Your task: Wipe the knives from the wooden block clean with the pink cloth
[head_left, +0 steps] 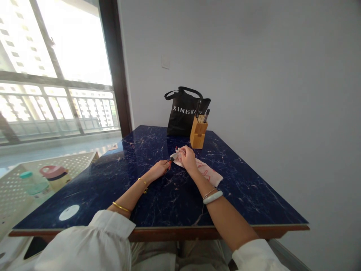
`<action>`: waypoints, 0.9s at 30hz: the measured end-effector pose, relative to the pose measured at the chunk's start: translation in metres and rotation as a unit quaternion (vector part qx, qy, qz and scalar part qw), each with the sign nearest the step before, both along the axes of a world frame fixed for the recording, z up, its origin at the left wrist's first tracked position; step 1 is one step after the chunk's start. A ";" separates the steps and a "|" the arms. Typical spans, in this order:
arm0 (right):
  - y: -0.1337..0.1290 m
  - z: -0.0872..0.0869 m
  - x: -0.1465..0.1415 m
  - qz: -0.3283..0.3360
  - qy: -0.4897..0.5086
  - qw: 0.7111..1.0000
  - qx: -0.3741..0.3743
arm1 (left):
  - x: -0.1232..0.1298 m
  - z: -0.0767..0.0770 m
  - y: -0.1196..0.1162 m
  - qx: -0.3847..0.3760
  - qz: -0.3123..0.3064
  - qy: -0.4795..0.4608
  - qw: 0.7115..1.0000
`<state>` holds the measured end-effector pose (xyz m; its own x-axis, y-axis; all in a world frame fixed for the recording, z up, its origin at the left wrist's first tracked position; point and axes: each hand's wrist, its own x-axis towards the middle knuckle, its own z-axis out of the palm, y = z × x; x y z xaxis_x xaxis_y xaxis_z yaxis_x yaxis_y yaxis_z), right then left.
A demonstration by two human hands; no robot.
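My left hand (pixel 159 170) is closed around the dark handle of a knife (pixel 171 160) above the middle of the table. The blade points away to the right, and most of it is hidden by cloth and fingers. Pinched in my right hand (pixel 188 158) is a white cloth with pink-red markings (pixel 207 171), bunched against the blade. The rest of the cloth trails over the tabletop under my right wrist. Just beyond my right hand stands a wooden knife block (pixel 198 133) with a few dark-handled tools in its top.
A black tote bag (pixel 180 118) stands behind the block, near the wall. The dark blue marble-patterned table (pixel 158 203) has a white round spot (pixel 69 212) at front left. Left of it, a perforated cream basket (pixel 14 180) holds a teal-capped bottle (pixel 34 184) and a pink-lidded container (pixel 55 177).
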<state>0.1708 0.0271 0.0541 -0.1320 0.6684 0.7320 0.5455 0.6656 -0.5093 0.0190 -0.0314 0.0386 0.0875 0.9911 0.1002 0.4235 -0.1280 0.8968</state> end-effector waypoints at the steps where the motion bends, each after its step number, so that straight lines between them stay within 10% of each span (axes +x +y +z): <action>1: -0.001 0.000 -0.001 0.009 -0.001 1.000 0.002 | -0.001 0.000 0.000 0.001 -0.003 -0.005 1.000; 12: -0.030 0.007 -0.011 0.131 -0.049 0.989 0.044 | -0.005 -0.004 0.004 0.045 -0.017 -0.105 0.993; 20: -0.015 0.008 0.003 0.016 0.033 0.999 0.039 | -0.008 -0.009 0.006 0.048 -0.015 -0.089 0.995; 27: -0.018 0.003 -0.015 0.091 -0.083 0.991 0.055 | -0.004 -0.007 0.001 0.074 0.018 0.015 0.997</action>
<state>0.1562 0.0092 0.0575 -0.3675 0.5405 0.7568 0.4817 0.8067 -0.3423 0.0148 -0.0307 0.0312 0.0574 0.9683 0.2432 0.4567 -0.2421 0.8561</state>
